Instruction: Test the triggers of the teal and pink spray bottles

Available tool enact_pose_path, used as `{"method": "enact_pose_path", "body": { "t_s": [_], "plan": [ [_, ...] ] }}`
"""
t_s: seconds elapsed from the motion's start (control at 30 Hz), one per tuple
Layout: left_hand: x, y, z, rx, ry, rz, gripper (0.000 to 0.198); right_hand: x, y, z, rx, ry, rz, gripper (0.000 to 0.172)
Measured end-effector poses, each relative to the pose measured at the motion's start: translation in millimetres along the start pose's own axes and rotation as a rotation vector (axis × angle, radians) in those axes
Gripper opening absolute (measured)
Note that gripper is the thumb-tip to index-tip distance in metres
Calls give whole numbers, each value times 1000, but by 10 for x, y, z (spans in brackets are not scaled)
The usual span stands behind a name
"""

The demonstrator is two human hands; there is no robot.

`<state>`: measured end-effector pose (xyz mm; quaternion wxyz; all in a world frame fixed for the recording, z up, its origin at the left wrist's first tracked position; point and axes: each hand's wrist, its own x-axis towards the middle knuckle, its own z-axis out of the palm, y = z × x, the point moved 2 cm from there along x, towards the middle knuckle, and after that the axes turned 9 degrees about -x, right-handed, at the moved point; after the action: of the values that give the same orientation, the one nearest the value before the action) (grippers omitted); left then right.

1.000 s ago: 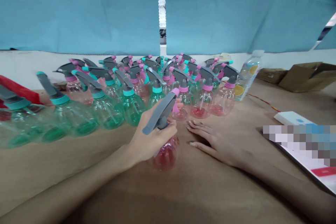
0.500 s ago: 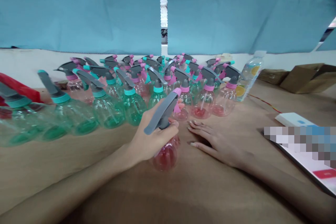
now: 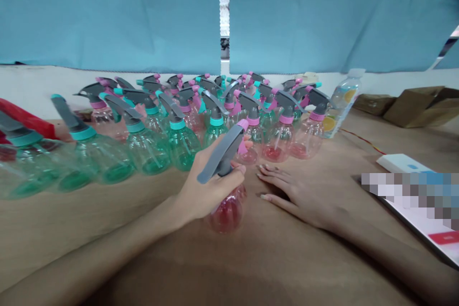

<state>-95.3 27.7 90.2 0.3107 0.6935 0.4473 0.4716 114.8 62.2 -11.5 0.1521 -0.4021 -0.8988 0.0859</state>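
Note:
My left hand is wrapped round the neck of a pink spray bottle at the middle of the table. Its grey head with a pink nozzle points away to the upper right, and my fingers hide the collar. My right hand rests on the tabletop to the right of that bottle, fingers stretched out and holding nothing. Just beyond the hands stand a green spray bottle and a pink spray bottle, part of a crowd of similar ones with grey heads.
Green spray bottles line the left, with a red item behind them. At the right are a clear drink bottle, an open cardboard box, a thin wire, a white device and a partly blurred flat panel. A blue curtain hangs behind.

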Motion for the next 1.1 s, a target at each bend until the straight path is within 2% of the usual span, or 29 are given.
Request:
{"method": "enact_pose_path", "body": {
  "t_s": [0.27,0.47,0.77,1.0,1.1],
  "plan": [
    [-12,-13,-3,32,6,-34,30,-1,-4,-10,-10,-19,1,61],
    [-14,-7,-5,71,-12,-36,31,6,-7,-16,-25,-28,-3,62],
    [-8,-1,-12,77,-21,-26,22,1,-16,-8,-17,-38,15,63],
    [31,-10,-75,-27,-91,-31,9,-2,-17,-18,5,-32,28,61],
    [21,10,-84,-32,-23,-43,8,-4,-19,-19,15,-18,26,59]
  ]
}}
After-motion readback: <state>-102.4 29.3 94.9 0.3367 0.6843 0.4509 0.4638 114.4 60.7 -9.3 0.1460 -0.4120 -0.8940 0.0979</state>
